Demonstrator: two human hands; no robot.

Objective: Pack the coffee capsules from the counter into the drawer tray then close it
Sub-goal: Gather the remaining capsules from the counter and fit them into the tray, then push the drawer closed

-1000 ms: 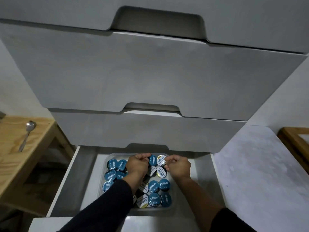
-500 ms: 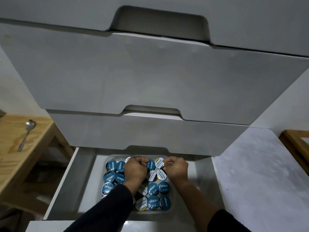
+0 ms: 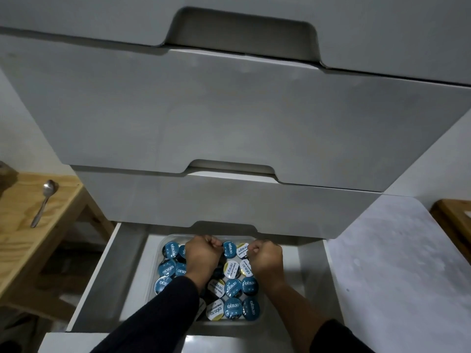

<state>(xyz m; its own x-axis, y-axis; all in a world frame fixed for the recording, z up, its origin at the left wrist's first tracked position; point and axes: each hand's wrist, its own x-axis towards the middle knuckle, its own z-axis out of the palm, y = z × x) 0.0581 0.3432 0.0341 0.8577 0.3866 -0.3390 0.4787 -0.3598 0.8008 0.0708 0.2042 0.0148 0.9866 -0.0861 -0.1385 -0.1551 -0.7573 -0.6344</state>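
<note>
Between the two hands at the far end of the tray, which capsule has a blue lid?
The round blue-lidded capsule beside the left hand. Its neighbour, the white-and-yellow-lidded capsule beside the right hand, is the pale one.

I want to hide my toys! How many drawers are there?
4. Top drawer, middle drawer and lower drawer are shut; the bottom drawer is open. More may be out of view.
</note>
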